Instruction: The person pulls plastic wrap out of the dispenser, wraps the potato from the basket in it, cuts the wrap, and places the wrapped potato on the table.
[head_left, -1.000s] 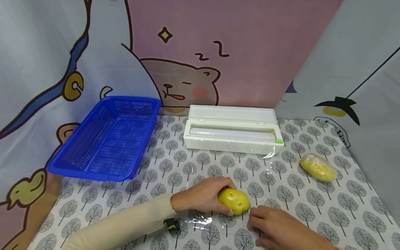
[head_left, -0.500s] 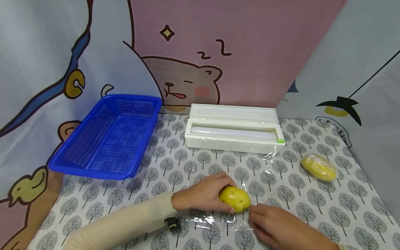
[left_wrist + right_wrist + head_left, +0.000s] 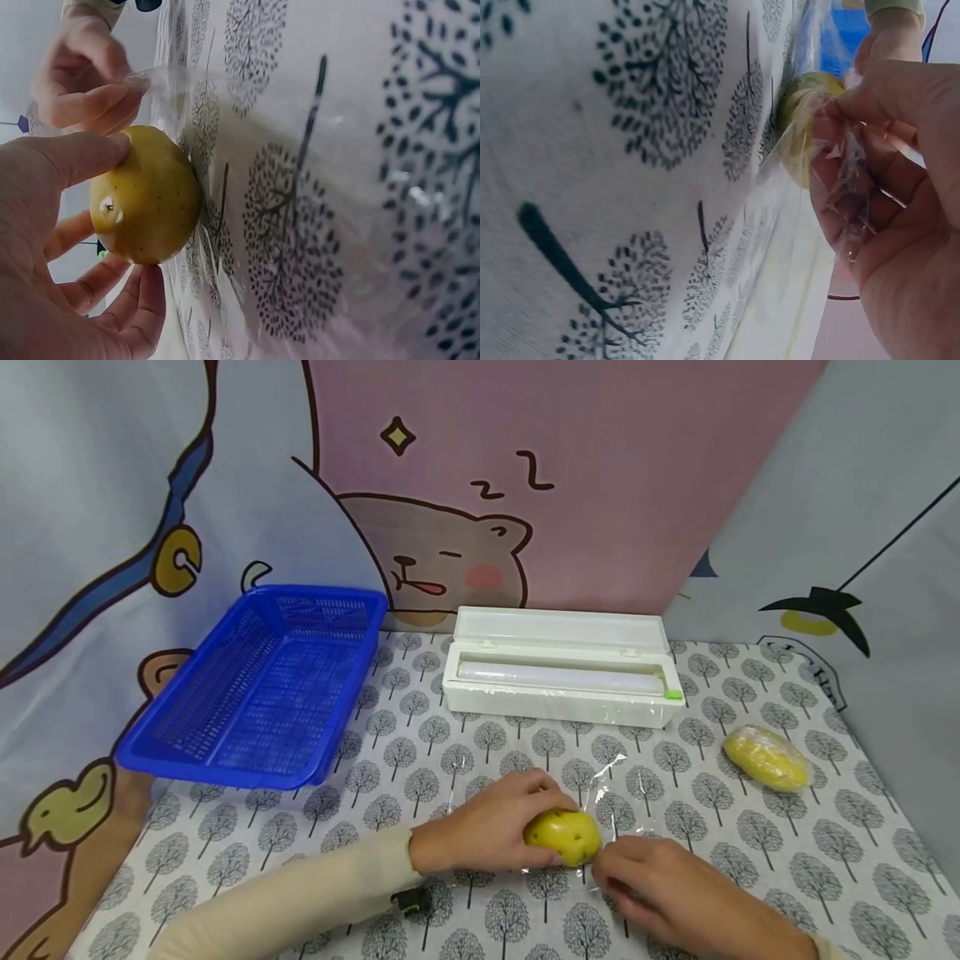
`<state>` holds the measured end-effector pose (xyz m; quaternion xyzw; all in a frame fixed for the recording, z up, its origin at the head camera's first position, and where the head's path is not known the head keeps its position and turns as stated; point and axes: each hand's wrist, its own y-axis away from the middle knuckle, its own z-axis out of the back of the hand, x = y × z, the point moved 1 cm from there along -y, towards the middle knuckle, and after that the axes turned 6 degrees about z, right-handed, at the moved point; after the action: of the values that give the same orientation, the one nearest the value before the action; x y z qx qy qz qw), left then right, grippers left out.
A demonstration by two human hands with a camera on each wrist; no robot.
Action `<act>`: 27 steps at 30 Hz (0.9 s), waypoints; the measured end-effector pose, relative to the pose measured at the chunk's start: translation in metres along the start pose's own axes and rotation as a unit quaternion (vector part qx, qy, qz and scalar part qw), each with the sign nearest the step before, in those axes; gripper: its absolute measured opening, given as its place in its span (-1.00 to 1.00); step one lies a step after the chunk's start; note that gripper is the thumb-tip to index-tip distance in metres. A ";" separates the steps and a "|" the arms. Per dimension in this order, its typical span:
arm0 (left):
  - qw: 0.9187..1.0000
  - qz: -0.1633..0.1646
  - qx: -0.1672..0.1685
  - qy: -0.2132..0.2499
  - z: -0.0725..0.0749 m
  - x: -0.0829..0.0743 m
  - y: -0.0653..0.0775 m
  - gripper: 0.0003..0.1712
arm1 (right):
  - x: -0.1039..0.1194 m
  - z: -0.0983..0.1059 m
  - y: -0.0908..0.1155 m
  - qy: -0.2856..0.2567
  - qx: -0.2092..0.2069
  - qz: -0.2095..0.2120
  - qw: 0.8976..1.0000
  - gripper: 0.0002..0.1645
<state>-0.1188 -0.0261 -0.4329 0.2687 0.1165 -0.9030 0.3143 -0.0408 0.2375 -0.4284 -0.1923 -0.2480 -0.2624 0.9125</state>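
Note:
A yellow potato [image 3: 566, 839] sits on a sheet of clear cling film [image 3: 799, 142] near the front middle of the table. My left hand [image 3: 491, 825] grips it from the left, with the thumb and fingers round its sides, as the left wrist view [image 3: 146, 199] also shows. Just right of the potato, my right hand [image 3: 663, 885] pinches a crumpled edge of the film between thumb and fingers. In the right wrist view the gathered film [image 3: 851, 180] hangs across the fingers and stretches up to the potato. The film's transparent outline is hard to follow on the cloth.
Behind the hands stands an open white cling film box [image 3: 555, 702] with a roll [image 3: 555, 675] inside and a green slider at its right end. A film-wrapped potato [image 3: 767, 758] lies at the right. A blue plastic basket [image 3: 262, 710] stands at the left on the tree-print cloth [image 3: 397, 756].
My right hand has moved slightly up and away, drawing the film's right side towards the potato. Film creases now rise behind the potato. The left hand keeps its hold, almost still.

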 end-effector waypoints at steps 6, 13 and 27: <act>0.999 -0.041 -0.021 -0.010 0.000 -0.002 0.001 -0.33 | -0.001 0.004 -0.004 0.022 -0.039 0.044 0.998 -0.46; 0.999 -0.043 -0.023 -0.007 0.000 -0.003 0.002 -0.35 | -0.003 0.004 -0.014 0.007 -0.110 -0.005 0.994 -0.44; 0.998 -0.017 0.037 -0.055 -0.003 -0.010 0.004 0.02 | -0.008 0.005 -0.025 -0.011 -0.126 -0.060 0.990 -0.45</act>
<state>-0.1087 -0.0226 -0.4294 0.2276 0.0703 -0.9254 0.2947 -0.0630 0.2235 -0.4232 -0.2937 -0.2339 -0.3442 0.8605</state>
